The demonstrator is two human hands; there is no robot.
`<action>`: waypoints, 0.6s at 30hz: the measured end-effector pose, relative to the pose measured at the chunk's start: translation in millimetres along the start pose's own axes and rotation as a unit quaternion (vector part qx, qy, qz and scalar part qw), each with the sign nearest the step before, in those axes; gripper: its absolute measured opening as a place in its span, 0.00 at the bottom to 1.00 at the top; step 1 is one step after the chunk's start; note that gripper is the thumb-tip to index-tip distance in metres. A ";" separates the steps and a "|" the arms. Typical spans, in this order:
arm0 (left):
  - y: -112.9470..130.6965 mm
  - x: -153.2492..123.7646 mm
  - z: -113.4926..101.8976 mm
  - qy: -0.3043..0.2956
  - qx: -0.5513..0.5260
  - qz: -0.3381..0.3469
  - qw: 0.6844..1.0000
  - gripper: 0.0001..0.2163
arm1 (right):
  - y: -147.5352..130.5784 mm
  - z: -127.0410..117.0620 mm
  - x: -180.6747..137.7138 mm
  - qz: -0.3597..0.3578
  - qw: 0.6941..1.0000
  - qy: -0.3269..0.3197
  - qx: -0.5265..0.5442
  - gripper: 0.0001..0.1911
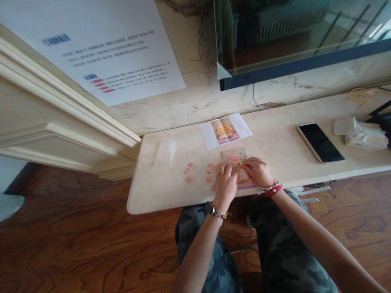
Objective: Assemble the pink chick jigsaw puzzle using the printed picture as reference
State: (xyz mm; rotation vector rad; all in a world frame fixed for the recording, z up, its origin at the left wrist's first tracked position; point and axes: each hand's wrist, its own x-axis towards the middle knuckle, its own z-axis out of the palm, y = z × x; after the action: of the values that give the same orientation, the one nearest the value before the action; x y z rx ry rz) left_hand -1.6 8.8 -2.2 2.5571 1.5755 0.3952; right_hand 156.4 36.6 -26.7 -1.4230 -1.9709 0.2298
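A small pink jigsaw puzzle board point(234, 155) lies near the front edge of a cream marble shelf point(161, 171). My left hand point(226, 183) rests on the board's left part with fingers pressed down together. My right hand point(258, 171) lies on its right part, fingers curled in a pinch at the board's middle; what they hold is too small to see. Several loose orange puzzle pieces point(189, 171) lie scattered to the left of my hands. A printed reference picture point(225, 130) of an orange figure lies just behind the board.
A black phone point(320, 142) lies face up on the right of the shelf, beside a white box and crumpled plastic point(363, 134). A glass-fronted panel with a dark frame point(305, 65) and a large printed sheet point(116, 53) stand behind. Wood floor lies below.
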 end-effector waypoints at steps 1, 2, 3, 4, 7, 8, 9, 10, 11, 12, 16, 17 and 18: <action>0.0 0.0 0.4 -0.001 0.002 -0.001 1.000 0.18 | 0.5 0.1 -1.3 0.000 1.000 0.001 0.001 0.10; 0.0 0.1 0.7 -0.003 0.004 -0.003 1.000 0.18 | 1.0 -0.1 -2.8 0.000 1.000 0.003 0.001 0.10; 0.0 0.2 0.9 -0.006 0.005 -0.004 1.000 0.18 | 1.6 -0.5 -4.6 0.001 1.000 0.004 0.000 0.10; 0.0 0.4 0.9 -0.009 0.006 -0.005 1.000 0.18 | 2.1 -1.1 -6.5 0.003 1.000 0.004 0.000 0.11; 0.1 0.7 0.9 -0.014 0.007 -0.004 1.000 0.18 | 2.4 -4.4 -11.5 0.013 1.000 0.001 -0.002 0.11; 0.1 0.8 1.0 -0.013 0.007 -0.003 1.000 0.18 | 2.0 -5.8 -12.5 0.015 1.000 -0.003 -0.005 0.12; 0.1 0.8 1.0 -0.012 0.008 -0.003 1.000 0.19 | 1.2 -7.2 -13.1 0.016 1.000 -0.007 -0.008 0.12; 0.1 0.8 1.0 -0.010 0.009 -0.003 1.000 0.19 | 0.2 -8.6 -13.3 0.017 1.000 -0.010 -0.011 0.13; 0.1 0.9 1.0 -0.010 0.009 -0.004 1.000 0.19 | -0.9 -9.9 -13.2 0.017 1.000 -0.014 -0.015 0.13; 0.1 0.9 1.0 -0.010 0.010 -0.004 1.000 0.19 | -2.0 -11.0 -12.9 0.015 1.000 -0.018 -0.017 0.13; 0.2 0.9 0.4 -0.012 0.010 -0.001 1.000 0.19 | -4.5 -13.2 -11.5 0.003 0.999 -0.031 -0.028 0.13; 0.3 0.8 0.1 -0.012 0.010 -0.001 1.000 0.19 | -4.4 -13.1 -11.2 0.002 0.999 -0.035 -0.031 0.14; 0.5 0.8 -0.2 -0.013 0.009 0.000 1.000 0.19 | -4.1 -13.0 -11.1 0.001 0.999 -0.037 -0.034 0.14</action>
State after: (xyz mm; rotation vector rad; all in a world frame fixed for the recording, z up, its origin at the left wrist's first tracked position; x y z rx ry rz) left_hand -0.9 9.3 -1.8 2.5644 1.5787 0.3486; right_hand 163.1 22.0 -19.6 -1.4789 -2.0559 0.2210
